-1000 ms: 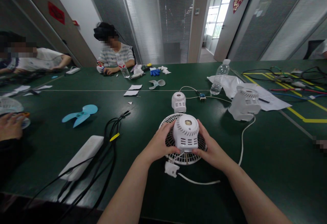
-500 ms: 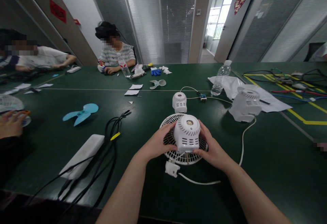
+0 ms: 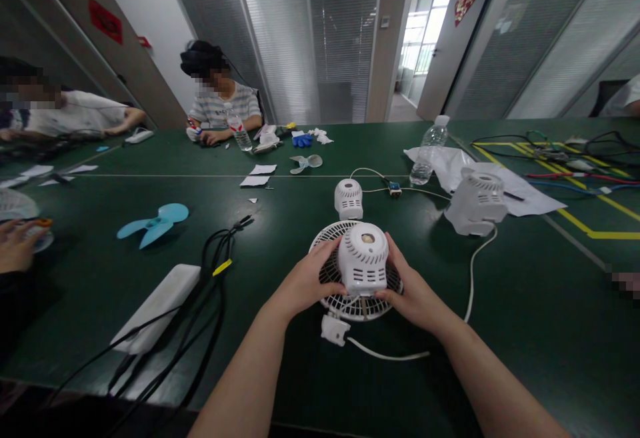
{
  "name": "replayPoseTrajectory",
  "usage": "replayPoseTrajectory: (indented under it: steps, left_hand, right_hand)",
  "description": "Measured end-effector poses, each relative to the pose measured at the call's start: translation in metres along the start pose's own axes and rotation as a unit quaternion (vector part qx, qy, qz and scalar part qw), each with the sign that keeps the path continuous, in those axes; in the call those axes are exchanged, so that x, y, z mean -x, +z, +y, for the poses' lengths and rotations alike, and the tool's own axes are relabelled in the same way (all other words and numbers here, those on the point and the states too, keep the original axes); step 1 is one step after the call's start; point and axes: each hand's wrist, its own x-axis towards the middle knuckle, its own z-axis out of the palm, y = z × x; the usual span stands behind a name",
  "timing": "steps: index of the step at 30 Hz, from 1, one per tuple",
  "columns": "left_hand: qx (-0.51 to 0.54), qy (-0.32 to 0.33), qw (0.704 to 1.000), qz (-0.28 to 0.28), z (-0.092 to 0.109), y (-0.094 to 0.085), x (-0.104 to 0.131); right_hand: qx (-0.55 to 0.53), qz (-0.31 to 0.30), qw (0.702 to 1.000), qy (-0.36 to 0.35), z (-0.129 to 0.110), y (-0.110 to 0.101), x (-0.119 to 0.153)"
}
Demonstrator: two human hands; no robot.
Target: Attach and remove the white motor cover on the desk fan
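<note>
A white vented motor housing (image 3: 364, 258) sits over a round white fan grille (image 3: 330, 231) on the green table. My left hand (image 3: 313, 275) grips the left side of the housing, thumb near its lower edge. On the opposite side my right hand (image 3: 413, 291) holds it the same way, fingers partly hidden behind it. Just below the grille lies a small white bracket (image 3: 335, 329) with a white cable running right. Behind the grille stands a smaller white housing (image 3: 349, 199).
Another white housing (image 3: 477, 201) stands right, near a plastic bottle (image 3: 429, 151) and paper. On the left lie a blue fan blade (image 3: 155, 223), a white power strip (image 3: 159, 308) and black cables (image 3: 217, 298). People sit at the far left and across the table (image 3: 280, 245).
The whole view has shifted slightly. Both my hands remain on the housing, which looks tilted a little differently.
</note>
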Motion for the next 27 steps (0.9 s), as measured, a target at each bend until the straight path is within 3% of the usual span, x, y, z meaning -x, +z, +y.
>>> replayPoseTrajectory:
  steps: [10, 22, 27]
  left_hand:
    - [-0.028, 0.022, 0.999, -0.002, -0.001, -0.001, 0.003]
    - [-0.070, -0.012, 0.997, -0.001, 0.009, 0.002, 0.005]
    - [-0.079, 0.011, 0.997, -0.002, 0.011, 0.002, 0.005]
  right_hand:
    - [0.005, 0.009, 1.000, -0.014, 0.002, 0.001, 0.000]
    - [0.009, 0.007, 1.000, -0.010, -0.001, 0.001, 0.000]
    - [0.014, -0.003, 1.000, -0.004, -0.002, -0.002, -0.001]
